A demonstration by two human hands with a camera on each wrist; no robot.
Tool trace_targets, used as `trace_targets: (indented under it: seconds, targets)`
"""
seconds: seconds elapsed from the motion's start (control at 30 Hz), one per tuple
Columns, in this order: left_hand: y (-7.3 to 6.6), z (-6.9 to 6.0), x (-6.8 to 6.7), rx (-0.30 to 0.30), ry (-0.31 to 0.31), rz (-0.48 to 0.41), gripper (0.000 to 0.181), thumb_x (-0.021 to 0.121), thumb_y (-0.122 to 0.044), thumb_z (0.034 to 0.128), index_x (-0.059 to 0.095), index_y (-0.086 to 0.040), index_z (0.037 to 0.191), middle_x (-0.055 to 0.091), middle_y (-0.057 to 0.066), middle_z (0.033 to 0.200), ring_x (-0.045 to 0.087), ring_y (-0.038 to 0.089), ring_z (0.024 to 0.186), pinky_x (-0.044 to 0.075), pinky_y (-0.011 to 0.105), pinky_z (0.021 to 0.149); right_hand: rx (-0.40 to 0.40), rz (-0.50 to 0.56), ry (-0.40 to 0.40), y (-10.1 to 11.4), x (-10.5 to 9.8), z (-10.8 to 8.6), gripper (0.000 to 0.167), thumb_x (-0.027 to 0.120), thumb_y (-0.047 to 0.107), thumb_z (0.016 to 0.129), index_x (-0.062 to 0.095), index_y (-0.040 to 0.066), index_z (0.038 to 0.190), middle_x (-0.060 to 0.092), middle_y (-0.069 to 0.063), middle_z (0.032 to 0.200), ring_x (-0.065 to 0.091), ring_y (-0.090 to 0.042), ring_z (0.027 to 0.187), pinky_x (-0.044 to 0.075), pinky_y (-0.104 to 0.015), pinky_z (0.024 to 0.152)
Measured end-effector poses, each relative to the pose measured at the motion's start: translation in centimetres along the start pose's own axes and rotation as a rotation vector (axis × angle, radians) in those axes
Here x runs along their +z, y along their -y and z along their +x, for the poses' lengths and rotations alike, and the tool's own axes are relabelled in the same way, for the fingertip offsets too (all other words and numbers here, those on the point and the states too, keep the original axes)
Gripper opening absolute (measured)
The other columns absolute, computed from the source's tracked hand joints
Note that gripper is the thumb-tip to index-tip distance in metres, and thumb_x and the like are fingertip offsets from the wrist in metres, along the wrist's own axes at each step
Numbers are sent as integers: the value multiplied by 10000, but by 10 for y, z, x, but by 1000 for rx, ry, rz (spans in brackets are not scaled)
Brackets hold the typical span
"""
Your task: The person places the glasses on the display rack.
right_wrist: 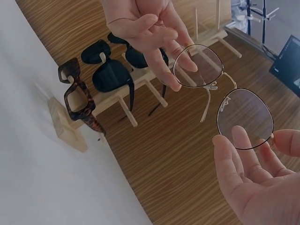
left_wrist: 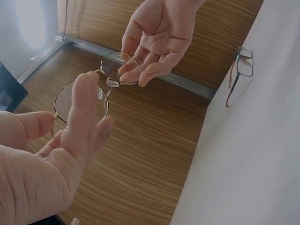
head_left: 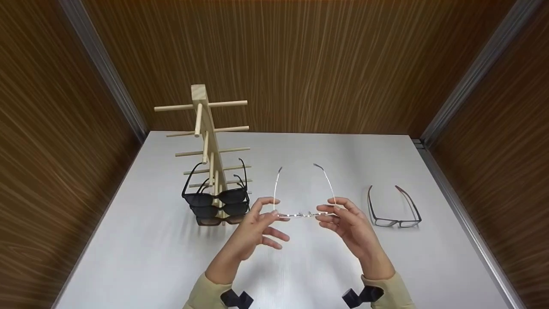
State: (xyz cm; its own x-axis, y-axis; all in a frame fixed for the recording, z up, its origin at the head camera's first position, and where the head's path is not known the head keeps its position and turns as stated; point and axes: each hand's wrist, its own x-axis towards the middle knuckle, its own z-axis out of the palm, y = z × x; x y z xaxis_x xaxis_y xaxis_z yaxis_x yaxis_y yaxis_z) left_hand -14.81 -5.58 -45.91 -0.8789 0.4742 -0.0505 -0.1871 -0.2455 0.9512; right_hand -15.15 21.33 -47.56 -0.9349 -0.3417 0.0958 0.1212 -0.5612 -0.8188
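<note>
L hand (head_left: 255, 226) + R hand (head_left: 352, 223) each pinch one end of the wire glasses (head_left: 302, 215), so the frame runs L-R btwn them over the table (head_left: 300, 279), earpieces (head_left: 276, 186) fwd. Wood rack's (head_left: 216, 156) off left, L hand nearer.

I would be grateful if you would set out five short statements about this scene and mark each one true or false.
1. The left hand and the right hand both hold thin-rimmed metal glasses with rounded lenses. True.
2. The held glasses are folded flat. False: they are unfolded.
3. A pale wooden stand with slim pegs stands on the white tabletop. True.
4. The stand carries only one pair. False: it carries three pairs of sunglasses, two black and one brown tortoiseshell.
5. Dark-framed eyeglasses with rectangular lenses rest on the tabletop, to the right of the right hand. True.
</note>
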Motion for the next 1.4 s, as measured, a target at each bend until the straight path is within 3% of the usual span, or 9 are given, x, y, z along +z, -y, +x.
trace_targets:
  seconds: [0.17, 0.47, 0.7, 0.93, 1.4]
  targets:
    - [-13, -10, 0, 48, -10, 81, 388, 482, -227, 985, 322, -113, 1318, 584, 168, 1127, 673, 336, 772, 553, 432, 585, -40, 5, 98, 5, 10, 6, 243, 349, -12, 992, 505, 14, 1177, 618, -200, 1123, 625, -317, 991, 481, -419, 882]
    - [-32, -26, -5, 129, -44, 95, 401, 475, -217, 988, 309, -98, 1332, 534, 246, 1160, 670, 326, 758, 551, 437, 576, -61, -36, 149, 9, 31, 19, 235, 373, 2, 990, 482, -16, 1198, 611, -205, 1122, 621, -326, 995, 480, -432, 881]
    - [-42, -39, -11, 167, -82, 116, 370, 453, -207, 996, 309, -116, 1325, 530, 220, 1173, 659, 352, 778, 550, 443, 579, -102, -47, 230, 7, 46, 30, 267, 332, -24, 991, 494, -3, 1201, 609, -205, 1127, 621, -318, 1002, 483, -436, 875]
    - [-51, -51, -19, 191, -137, 126, 393, 440, -198, 1001, 273, -73, 1335, 518, 265, 1185, 652, 365, 789, 550, 445, 588, -84, -47, 225, 2, 62, 43, 227, 386, 3, 984, 508, 16, 1175, 620, -197, 1104, 631, -309, 980, 489, -430, 866]
    - [-63, -74, -37, 216, -266, 178, 376, 426, -236, 1005, 284, -116, 1332, 537, 242, 1158, 645, 367, 800, 544, 473, 600, -56, -55, 213, -14, 98, 62, 185, 464, 65, 972, 516, 33, 1146, 636, -181, 1066, 642, -291, 945, 515, -397, 819]
